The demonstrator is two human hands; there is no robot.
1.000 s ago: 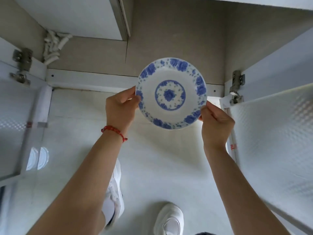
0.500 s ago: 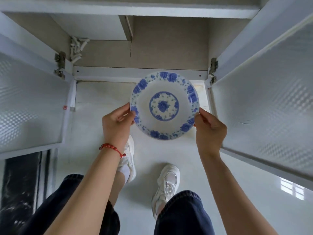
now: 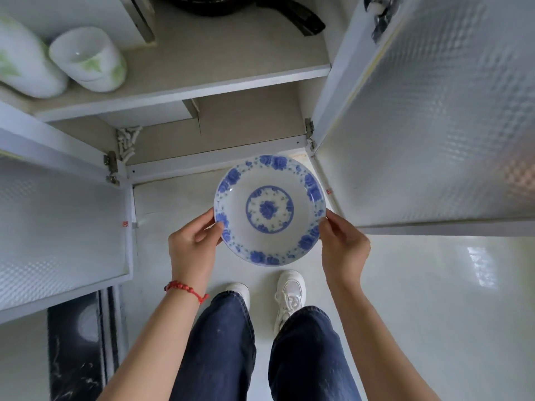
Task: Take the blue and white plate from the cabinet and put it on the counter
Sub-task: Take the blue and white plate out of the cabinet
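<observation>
The blue and white plate, round with blue flowers on its rim and centre, hangs face up in front of the open cabinet, above the white floor. My left hand grips its left rim and my right hand grips its right rim. Thumbs lie on top of the rim, fingers underneath. A red bead bracelet sits on my left wrist. No counter surface is in view.
Both frosted cabinet doors stand open: left door, right door. White cups with green print stand on the upper shelf, a black pan handle behind. My legs and white shoes are below. A black marble strip lies lower left.
The plate has come out and away from the cabinet while the view rose, so the upper shelf with the cups now shows. Both hands kept their grip.
</observation>
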